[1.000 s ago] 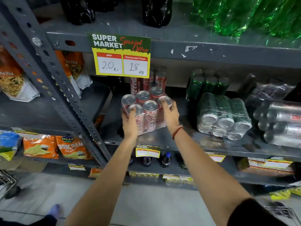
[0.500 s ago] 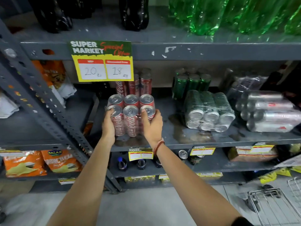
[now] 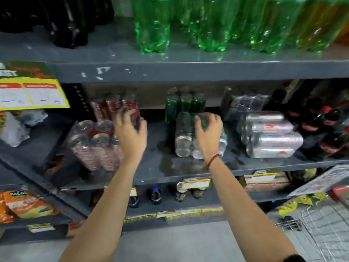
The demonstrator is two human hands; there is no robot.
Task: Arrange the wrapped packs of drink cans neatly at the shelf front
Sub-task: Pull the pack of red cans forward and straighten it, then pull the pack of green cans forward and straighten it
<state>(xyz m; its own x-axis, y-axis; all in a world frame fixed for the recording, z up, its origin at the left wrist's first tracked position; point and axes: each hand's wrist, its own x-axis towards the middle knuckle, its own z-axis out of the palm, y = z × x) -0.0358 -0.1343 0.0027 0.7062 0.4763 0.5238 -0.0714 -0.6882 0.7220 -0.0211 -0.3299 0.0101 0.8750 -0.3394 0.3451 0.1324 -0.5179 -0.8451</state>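
Head view shows the left hand [image 3: 132, 135] spread open, just right of the upright red can pack [image 3: 94, 144] at the shelf [image 3: 170, 178] front. The right hand [image 3: 208, 133] rests, fingers curled, atop the green can pack [image 3: 184, 137] lying on its side mid-shelf.

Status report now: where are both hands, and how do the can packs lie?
Left hand open, beside red can pack, off it. Right hand on top of green can pack, which lies on its side. Silver can pack close at its right.
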